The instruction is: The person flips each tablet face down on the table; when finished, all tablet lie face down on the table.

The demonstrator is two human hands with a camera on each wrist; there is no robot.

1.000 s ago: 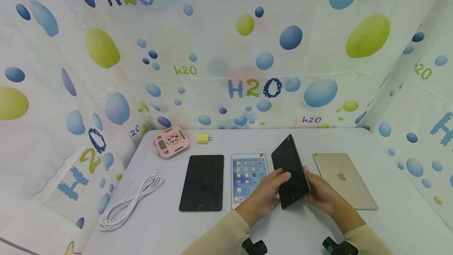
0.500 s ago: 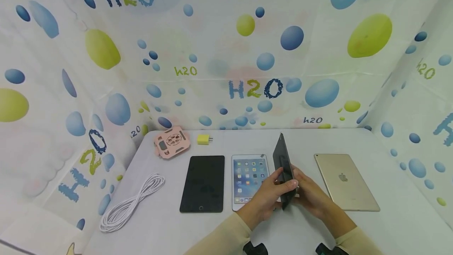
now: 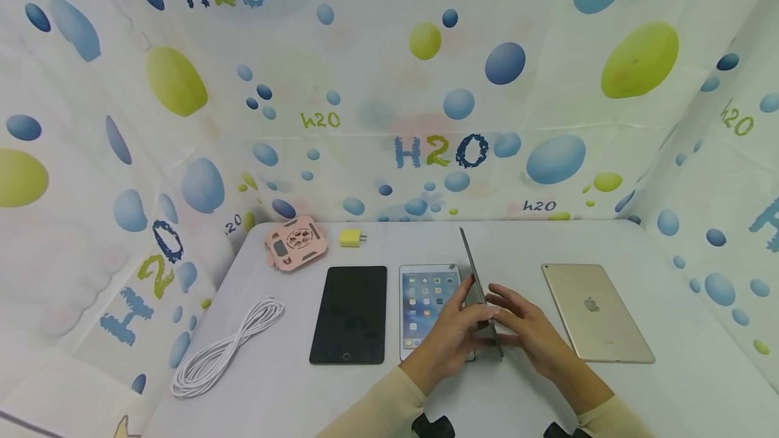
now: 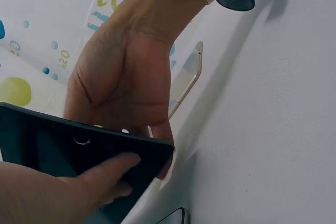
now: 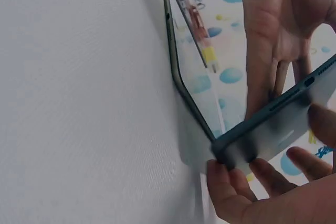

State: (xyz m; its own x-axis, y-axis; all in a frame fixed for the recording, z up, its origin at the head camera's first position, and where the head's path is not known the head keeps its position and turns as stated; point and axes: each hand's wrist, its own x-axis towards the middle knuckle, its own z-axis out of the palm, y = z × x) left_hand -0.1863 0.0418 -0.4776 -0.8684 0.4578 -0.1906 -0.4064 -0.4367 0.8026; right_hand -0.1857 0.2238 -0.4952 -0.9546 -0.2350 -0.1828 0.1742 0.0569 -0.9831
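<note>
Between both hands, a black-fronted tablet (image 3: 468,252) is held up nearly edge-on over the right side of a white tablet (image 3: 420,289) with a lit home screen. My left hand (image 3: 444,336) grips it from the screen side; in the left wrist view its thumb and a finger lie on the dark glass (image 4: 47,145) near the home button. My right hand (image 3: 538,340) holds it from the other side. In the right wrist view, fingertips (image 5: 257,166) touch the tablet's back (image 5: 278,137) and bottom corner. The palm faces it in the left wrist view.
Left of the white tablet lies a black tablet (image 3: 349,316), and to the right a gold tablet (image 3: 599,313), back up. A coiled white cable (image 3: 225,350) is at far left. A pink case-like object (image 3: 298,242) and yellow plug charger (image 3: 350,238) sit at the back.
The held tablet has turned from showing its dark screen to nearly edge-on, its top shifting left. My right hand has moved left, and its fingers have spread along the tablet's back.
</note>
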